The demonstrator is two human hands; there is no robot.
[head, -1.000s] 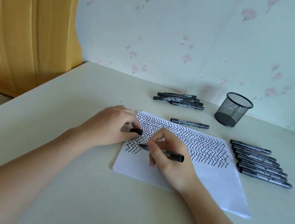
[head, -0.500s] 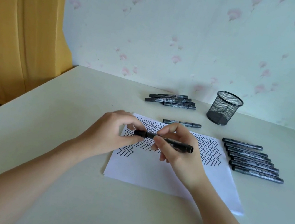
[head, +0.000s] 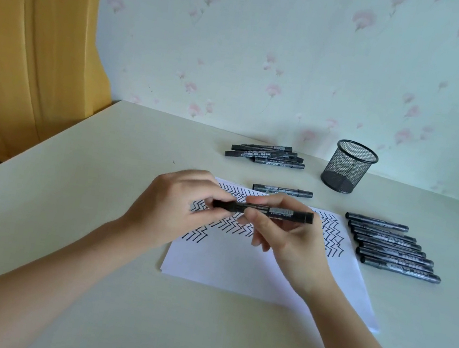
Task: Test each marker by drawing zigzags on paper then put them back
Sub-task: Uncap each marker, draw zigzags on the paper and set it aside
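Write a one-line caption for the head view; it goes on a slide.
Both hands, left hand and right hand, hold a black marker level above the zigzag-covered paper.

I see the paper (head: pixel 252 265) lying mid-table (head: pixel 99 182), near me. Both hands hold one marker (head: pixel 264 211) level above the paper's far half: left hand (head: pixel 174 207) on its left end, right hand (head: pixel 287 238) on its middle. A single marker (head: pixel 282 190) lies at the paper's far edge. A pile of markers (head: pixel 266 156) sits farther back, the mesh cup (head: pixel 348 167) to its right. A row of markers (head: pixel 392 248) lies right of the paper.
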